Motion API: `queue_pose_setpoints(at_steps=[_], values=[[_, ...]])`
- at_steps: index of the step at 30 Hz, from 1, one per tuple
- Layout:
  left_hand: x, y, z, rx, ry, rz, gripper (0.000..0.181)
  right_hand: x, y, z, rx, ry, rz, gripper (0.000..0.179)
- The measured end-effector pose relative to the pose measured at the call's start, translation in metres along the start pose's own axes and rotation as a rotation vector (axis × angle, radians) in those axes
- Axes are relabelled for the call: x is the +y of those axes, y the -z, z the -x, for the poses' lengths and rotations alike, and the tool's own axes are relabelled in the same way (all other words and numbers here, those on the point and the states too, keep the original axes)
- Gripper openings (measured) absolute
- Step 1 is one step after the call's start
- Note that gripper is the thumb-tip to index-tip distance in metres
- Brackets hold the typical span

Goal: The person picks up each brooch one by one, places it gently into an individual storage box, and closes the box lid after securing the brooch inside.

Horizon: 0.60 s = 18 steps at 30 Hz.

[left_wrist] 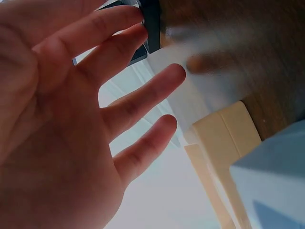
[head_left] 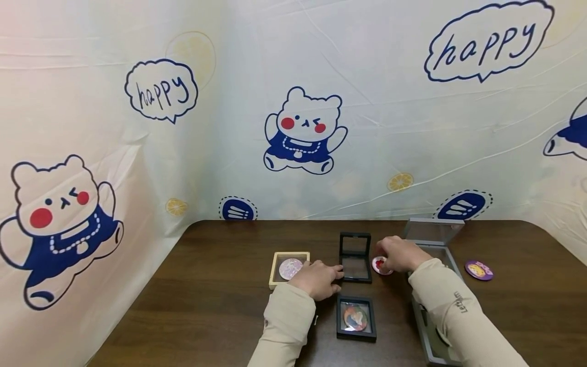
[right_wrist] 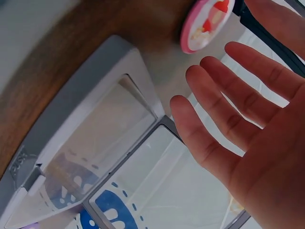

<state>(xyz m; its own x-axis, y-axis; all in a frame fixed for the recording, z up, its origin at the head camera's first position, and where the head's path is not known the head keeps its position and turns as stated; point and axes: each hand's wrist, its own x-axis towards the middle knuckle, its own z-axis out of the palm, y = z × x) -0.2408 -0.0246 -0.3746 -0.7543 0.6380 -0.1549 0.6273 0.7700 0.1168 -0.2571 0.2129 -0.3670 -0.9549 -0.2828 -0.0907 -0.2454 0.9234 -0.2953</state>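
A small black display case stands open on the table, its hinged lid raised and clear film inside both halves. My left hand is at the case's left edge, fingertips touching or very near it; in the left wrist view its fingers are spread. To the right of the case lies a round pin badge with a red design and pink rim. My right hand reaches over this badge, partly covering it. The right wrist view shows the right fingers extended, the badge just beyond their tips.
Left of the case lies a light wood frame with a pale purple badge. Nearer me is a closed black case holding a colourful badge. A long grey case, lid raised, lies under my right forearm; a purple-and-yellow badge is right of it.
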Motion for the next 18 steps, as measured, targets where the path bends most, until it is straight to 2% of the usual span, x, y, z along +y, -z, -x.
queue_pose_setpoints(at_steps=[2,8,18], values=[[-0.0001,-0.0006,-0.0003,0.007,0.002,0.011,0.039,0.0002,-0.0023,-0.0004,-0.009,-0.019,0.007,0.037],[0.0014,-0.0009,-0.0014,0.007,0.024,0.001,0.055,0.0033,-0.0041,-0.0011,-0.014,-0.026,-0.003,0.039],[0.0019,-0.0006,-0.0004,0.021,0.027,-0.014,0.052,0.0013,-0.0061,-0.0002,-0.008,-0.028,0.011,0.035]])
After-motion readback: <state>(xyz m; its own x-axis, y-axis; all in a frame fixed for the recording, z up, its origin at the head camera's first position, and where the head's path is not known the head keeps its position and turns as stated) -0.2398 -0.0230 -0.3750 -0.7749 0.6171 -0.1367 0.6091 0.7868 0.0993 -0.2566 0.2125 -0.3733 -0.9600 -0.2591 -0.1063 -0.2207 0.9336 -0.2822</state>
